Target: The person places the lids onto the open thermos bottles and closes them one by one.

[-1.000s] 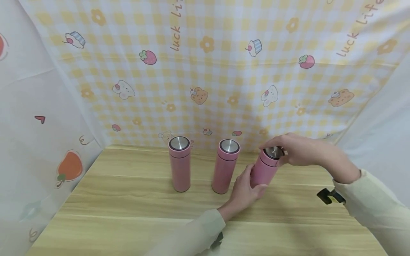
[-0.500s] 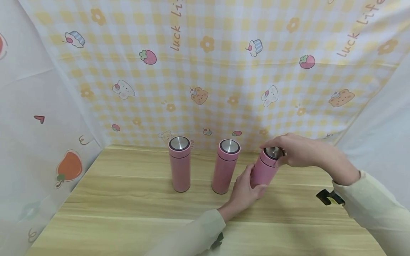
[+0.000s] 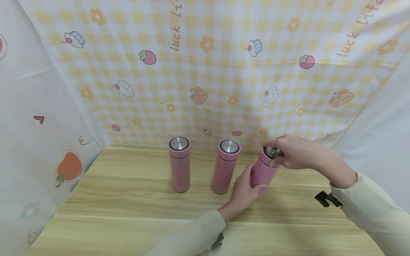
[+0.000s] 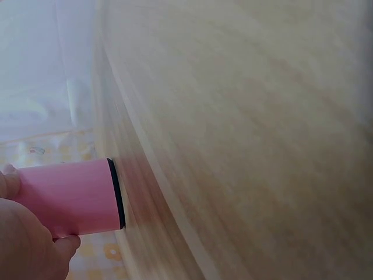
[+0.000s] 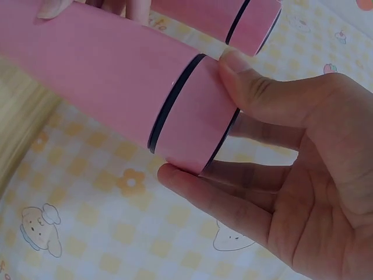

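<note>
A pink thermos bottle [image 3: 263, 173] with a silver-topped lid [image 3: 273, 152] stands at the right of a row. My left hand [image 3: 245, 192] grips its lower body from the left, fingers and thumb wrapped round it. At the top, my right hand [image 3: 296, 152] pinches the lid between thumb and fingers. In the right wrist view the lid [image 5: 195, 114] meets the body along a dark ring, with the thumb on one side and fingertips on the other. The left wrist view has the bottle's dark base [image 4: 117, 193] at the wooden tabletop.
Two more pink thermos bottles stand upright to the left, one in the middle [image 3: 225, 170] close to my left hand and one farther left [image 3: 180, 170]. The wooden table [image 3: 128, 202] ends at a yellow checked cloth [image 3: 179, 71] hanging behind.
My right hand has shifted slightly on the lid, its thumb coming round toward the front left. The left hand and the three bottles keep their places.
</note>
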The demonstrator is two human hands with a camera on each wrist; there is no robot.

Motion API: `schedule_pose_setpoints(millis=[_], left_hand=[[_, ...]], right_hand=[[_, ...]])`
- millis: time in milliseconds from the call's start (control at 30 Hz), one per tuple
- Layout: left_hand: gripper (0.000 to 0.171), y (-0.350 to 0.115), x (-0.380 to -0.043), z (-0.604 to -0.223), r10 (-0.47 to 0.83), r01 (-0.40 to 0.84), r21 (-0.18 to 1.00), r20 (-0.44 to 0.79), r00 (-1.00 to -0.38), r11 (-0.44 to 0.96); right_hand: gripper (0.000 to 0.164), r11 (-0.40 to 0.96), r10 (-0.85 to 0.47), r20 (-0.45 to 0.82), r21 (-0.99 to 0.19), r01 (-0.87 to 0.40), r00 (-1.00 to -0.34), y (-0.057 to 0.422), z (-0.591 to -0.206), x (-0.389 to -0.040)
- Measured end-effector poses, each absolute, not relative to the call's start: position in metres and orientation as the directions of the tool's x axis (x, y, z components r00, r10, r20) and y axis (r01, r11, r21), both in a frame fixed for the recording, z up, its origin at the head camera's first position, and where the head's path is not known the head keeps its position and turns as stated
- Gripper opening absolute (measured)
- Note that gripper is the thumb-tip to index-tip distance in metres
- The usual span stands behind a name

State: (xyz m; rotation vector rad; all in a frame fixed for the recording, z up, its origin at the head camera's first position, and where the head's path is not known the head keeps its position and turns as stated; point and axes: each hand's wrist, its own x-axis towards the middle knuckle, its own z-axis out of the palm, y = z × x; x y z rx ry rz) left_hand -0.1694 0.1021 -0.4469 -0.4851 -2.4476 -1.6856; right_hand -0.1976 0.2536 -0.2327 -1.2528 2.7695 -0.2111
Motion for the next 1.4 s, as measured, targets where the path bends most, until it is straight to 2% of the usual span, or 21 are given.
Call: schedule_pose_setpoints(millis=[200, 367, 633, 833, 1400], left_hand=[[0.067, 0.102, -0.169, -0.447, 0.191, 0.338, 0.886, 0.289, -0.938, 0.318], [0.068, 0.102, -0.170, -0.447, 0.195, 0.350, 0.884, 0.301, -0.934, 0.312], [0.070, 0.103, -0.170, -0.446, 0.198, 0.360, 0.875, 0.309, -0.930, 0.325], [0.070, 0.103, -0.169, -0.444, 0.201, 0.355, 0.876, 0.303, -0.932, 0.327], [0.071, 0.102, -0.167, -0.445, 0.191, 0.326, 0.884, 0.275, -0.942, 0.336]], right_hand=[[0.044, 0.664, -0.744, -0.021, -0.123, -0.737, -0.667, 0.253, -0.233, -0.197], [0.050, 0.669, -0.740, -0.012, -0.104, -0.736, -0.672, 0.256, -0.233, -0.197], [0.067, 0.572, -0.815, -0.066, -0.240, -0.784, -0.575, 0.271, -0.229, -0.201], [0.061, 0.510, -0.855, -0.065, -0.278, -0.814, -0.514, 0.272, -0.228, -0.205], [0.065, 0.553, -0.827, -0.064, -0.272, -0.787, -0.559, 0.265, -0.233, -0.204]])
